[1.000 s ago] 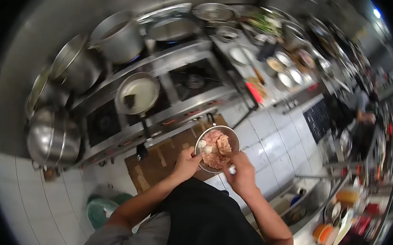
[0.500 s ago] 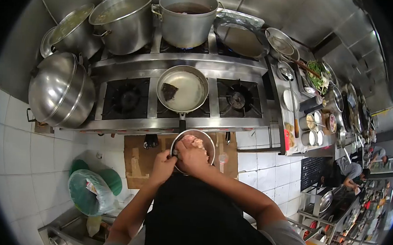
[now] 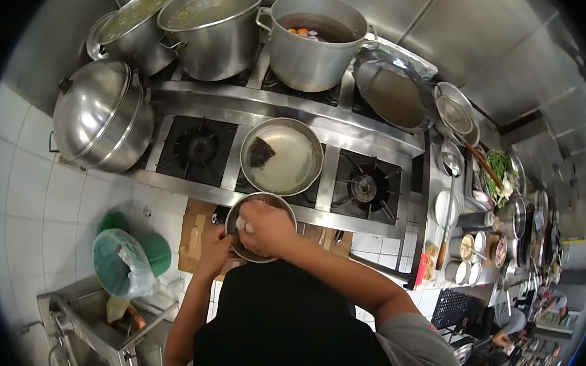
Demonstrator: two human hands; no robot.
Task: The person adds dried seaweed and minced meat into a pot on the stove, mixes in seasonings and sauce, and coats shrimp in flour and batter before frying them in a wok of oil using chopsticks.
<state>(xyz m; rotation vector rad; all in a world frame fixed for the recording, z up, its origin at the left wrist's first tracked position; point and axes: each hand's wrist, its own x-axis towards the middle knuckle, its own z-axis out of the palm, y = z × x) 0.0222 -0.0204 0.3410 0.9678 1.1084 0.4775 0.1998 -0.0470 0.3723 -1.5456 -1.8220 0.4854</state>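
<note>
A metal bowl (image 3: 289,213) is held low in front of me, just before the stove edge. My left hand (image 3: 214,251) is closed on its near-left rim. Over the bowl is my right hand (image 3: 268,227), fingers curled around a pale lump of raw minced meat (image 3: 242,225) that shows at their left side. My forearm and hand hide much of the bowl's inside. Beyond the bowl, on the middle front burner, sits a pan (image 3: 300,173) of cloudy liquid with a dark, ragged piece (image 3: 262,153) in it.
Large pots (image 3: 210,51) line the back burners, beside a foil-edged wok (image 3: 391,95). A domed steamer (image 3: 100,115) stands left. Bare burners (image 3: 197,147) flank the pan. Condiment containers (image 3: 465,249) fill the right counter. A lined green bin (image 3: 121,259) is at lower left; co-workers (image 3: 511,324) are far right.
The bowl and both hands have shifted slightly left. My right hand has gone from lying on the pink meat to curling around a pale lump. The camera view has tilted and shifted.
</note>
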